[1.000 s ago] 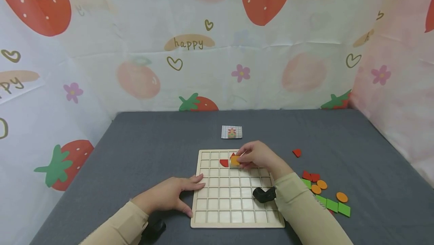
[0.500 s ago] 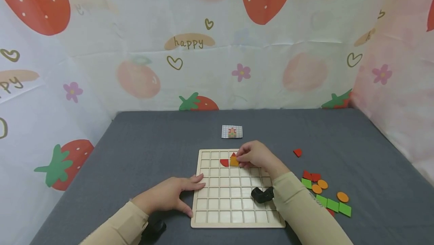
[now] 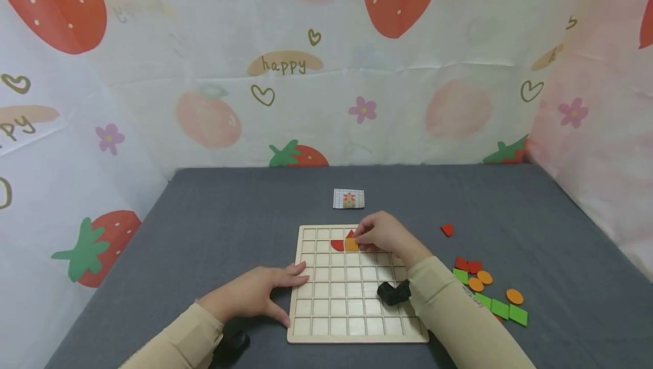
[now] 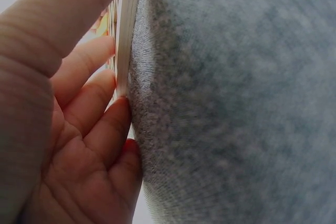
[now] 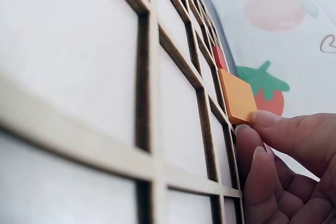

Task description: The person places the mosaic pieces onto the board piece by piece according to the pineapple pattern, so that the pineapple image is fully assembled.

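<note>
Between thumb and fingers my right hand (image 3: 384, 238) pinches an orange square tile (image 3: 351, 245) at its right edge, over a cell near the top of the wooden grid board (image 3: 330, 289). The right wrist view shows the orange tile (image 5: 239, 98) against the grid ridges, its near edge slightly raised. Left of it a red quarter-round tile (image 3: 337, 245) lies in a cell, and a red triangle (image 3: 351, 234) is just above it. My left hand (image 3: 255, 294) rests along the board's left edge with fingers extended; the left wrist view shows its fingers (image 4: 107, 129) touching the board's side.
Right of the board lie green square tiles (image 3: 500, 309), orange round tiles (image 3: 514, 296) and red tiles (image 3: 474, 267). One red tile (image 3: 446, 230) lies apart, farther back. Behind the board is a small pattern card (image 3: 349, 199). Printed cloth walls surround the grey table.
The orange square has come down and slightly left, now sitting flatter over its cell, with my right hand following. The left hand and board stay in place.
</note>
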Motion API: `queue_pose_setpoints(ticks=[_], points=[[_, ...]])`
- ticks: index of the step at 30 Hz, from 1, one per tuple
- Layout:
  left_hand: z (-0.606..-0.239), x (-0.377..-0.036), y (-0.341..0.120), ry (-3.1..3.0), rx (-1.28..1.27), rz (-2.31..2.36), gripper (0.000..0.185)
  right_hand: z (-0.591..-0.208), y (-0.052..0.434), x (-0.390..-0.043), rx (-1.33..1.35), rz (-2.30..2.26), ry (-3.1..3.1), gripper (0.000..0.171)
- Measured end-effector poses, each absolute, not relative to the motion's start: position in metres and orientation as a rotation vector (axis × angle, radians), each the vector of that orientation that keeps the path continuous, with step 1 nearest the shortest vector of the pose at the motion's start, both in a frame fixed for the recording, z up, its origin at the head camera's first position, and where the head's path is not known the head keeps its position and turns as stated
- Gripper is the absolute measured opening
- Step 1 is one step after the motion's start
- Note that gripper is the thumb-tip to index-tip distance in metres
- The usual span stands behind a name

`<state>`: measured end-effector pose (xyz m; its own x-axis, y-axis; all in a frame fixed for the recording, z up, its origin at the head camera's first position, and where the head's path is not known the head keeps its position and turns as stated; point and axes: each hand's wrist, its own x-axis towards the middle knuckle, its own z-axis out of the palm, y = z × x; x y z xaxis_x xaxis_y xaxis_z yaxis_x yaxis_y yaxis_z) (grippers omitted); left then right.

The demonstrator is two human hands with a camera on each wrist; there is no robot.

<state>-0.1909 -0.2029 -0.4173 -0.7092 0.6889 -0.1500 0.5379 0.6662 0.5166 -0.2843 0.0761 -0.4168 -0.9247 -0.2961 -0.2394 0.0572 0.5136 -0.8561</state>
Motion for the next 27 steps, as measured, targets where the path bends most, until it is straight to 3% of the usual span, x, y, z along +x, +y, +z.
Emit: queue_pose_setpoints(ticks=[27], points=[[-0.4167,-0.1900,-0.2026,2.549,0.990,0.663,0.086,-0.4177,0.0793,-0.2860,-0.209,-1.382,2.371,0.004]])
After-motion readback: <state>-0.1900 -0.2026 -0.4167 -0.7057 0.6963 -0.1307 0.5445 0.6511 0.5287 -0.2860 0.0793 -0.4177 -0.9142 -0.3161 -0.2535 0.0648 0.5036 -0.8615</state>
